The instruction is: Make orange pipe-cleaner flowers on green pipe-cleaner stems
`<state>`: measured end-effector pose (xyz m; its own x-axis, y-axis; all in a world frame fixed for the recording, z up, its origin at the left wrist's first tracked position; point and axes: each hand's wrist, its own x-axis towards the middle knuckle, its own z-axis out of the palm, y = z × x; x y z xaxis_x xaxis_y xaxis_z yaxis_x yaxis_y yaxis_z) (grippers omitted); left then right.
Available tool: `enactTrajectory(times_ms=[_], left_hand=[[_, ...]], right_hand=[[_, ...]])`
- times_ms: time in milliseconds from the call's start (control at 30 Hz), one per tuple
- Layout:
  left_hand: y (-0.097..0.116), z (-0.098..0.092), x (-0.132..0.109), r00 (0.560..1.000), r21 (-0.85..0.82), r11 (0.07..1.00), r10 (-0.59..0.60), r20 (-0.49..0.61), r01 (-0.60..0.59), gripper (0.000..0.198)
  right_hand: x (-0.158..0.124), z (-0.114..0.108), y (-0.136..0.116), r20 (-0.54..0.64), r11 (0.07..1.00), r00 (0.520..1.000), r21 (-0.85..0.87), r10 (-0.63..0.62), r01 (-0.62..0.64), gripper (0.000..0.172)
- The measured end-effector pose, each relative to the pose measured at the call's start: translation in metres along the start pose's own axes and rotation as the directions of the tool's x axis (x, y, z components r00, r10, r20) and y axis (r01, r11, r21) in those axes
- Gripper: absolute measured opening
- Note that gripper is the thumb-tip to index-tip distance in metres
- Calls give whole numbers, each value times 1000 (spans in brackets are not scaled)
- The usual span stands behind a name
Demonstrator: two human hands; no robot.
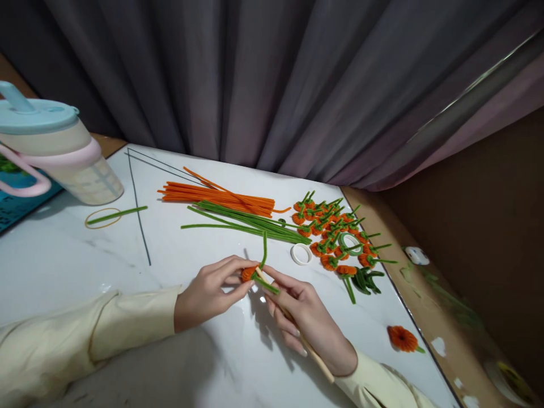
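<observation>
Between the thumb and fingers of my left hand point(215, 286) is a small orange pipe-cleaner pumpkin point(248, 274), with green pipe-cleaner ends point(265, 249) sticking up and out to the right. My right hand point(300, 306) grips a thin wooden stick point(315, 357), its tip against the green part beside the pumpkin. Both hands meet over the front middle of the table. Beyond them lie a bundle of green pipe cleaners point(255, 224) and a bundle of orange pipe cleaners point(216, 197). Many finished-looking orange pumpkins with green stems point(329, 260) cluster to the right.
A tumbler with a blue lid point(85, 170) stands at the left. Near it lie a rubber band point(87, 218) and a green pipe cleaner point(134, 210). White tape point(293, 253), green tape point(359, 246), dark green curled pieces point(368, 281) and an orange flower-like piece point(403, 339) lie rightward.
</observation>
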<state>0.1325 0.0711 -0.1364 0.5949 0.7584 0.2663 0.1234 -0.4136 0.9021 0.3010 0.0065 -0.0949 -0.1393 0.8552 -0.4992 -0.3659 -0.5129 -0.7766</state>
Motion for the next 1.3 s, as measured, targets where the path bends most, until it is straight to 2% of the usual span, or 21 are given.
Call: enactTrajectory(times_ms=[100,267,467,567,733,867,967,1033,1133,1200,1300], left_hand=[[1,0,1,1000,-6,1000,-16,-15,16,25],[3,0,1,998,22,999,33,-46,-32,23],[3,0,2,998,30,1000,8,-70,-6,21],[5,0,3,997,22,1000,10,-77,-9,20],[6,-1,1,993,77,992,106,-59,-102,20],[1,-1,-1,982,131,976,181,-58,-173,23],[1,-1,-1,979,148,970,200,-41,-192,23],[3,0,-1,985,117,979,171,-32,-166,22],[7,1,1,998,38,997,61,-20,-61,19],[8,1,3,999,-15,999,-40,-11,39,18],[7,0,6,986,-107,980,-164,30,167,16]], right_hand=[[0,1,0,-1,996,1000,89,15,-14,53],[1,2,2,17,979,999,198,51,-54,53],[-1,7,7,-27,969,1000,249,-5,11,53],[-6,10,9,-66,957,998,290,16,4,48],[-11,14,7,-96,927,992,373,83,-42,45],[-11,17,8,-89,922,993,385,81,-40,46],[-10,17,12,-97,942,994,335,44,-9,49],[-9,17,16,-102,962,995,273,20,9,55],[-8,14,20,-103,989,994,136,-34,48,61],[-6,11,22,-75,998,995,-7,-71,70,59],[-5,5,23,-24,961,993,-253,-120,110,54]])
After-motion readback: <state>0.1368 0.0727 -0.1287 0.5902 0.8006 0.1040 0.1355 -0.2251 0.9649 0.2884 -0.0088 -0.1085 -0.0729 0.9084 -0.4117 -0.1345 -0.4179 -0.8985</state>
